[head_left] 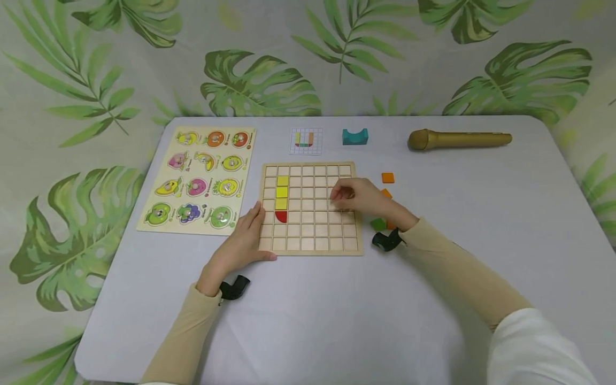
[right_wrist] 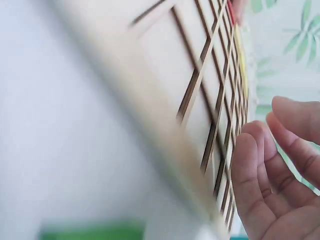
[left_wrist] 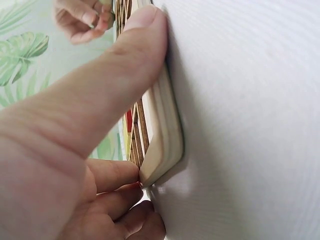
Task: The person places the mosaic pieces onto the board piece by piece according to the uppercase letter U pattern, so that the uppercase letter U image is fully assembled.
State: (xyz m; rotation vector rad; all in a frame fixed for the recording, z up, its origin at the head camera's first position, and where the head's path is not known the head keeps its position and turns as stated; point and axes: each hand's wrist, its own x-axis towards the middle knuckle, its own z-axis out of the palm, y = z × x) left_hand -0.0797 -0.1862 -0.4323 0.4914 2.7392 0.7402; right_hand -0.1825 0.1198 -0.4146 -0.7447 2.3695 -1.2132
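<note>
A wooden grid board (head_left: 308, 236) lies on the table. My left hand (head_left: 243, 238) holds its near left corner, fingers along the left side and thumb on the front edge; the left wrist view shows the thumb (left_wrist: 140, 45) against that edge. Three yellow square tiles (head_left: 282, 192) form a column in the grid, with a red quarter-round tile (head_left: 281, 216) just below them. Over the board's right side is my right hand (head_left: 353, 195), its fingers bent and thumb near the index finger. I cannot tell whether a small piece is between its fingertips.
Orange tiles (head_left: 387, 177) and a green tile (head_left: 378, 224) lie right of the board. Behind it are a pattern card (head_left: 306, 141) and a teal arched block (head_left: 355, 137). A fruit puzzle (head_left: 212, 214) sits at left, a gold microphone (head_left: 459, 140) at back right.
</note>
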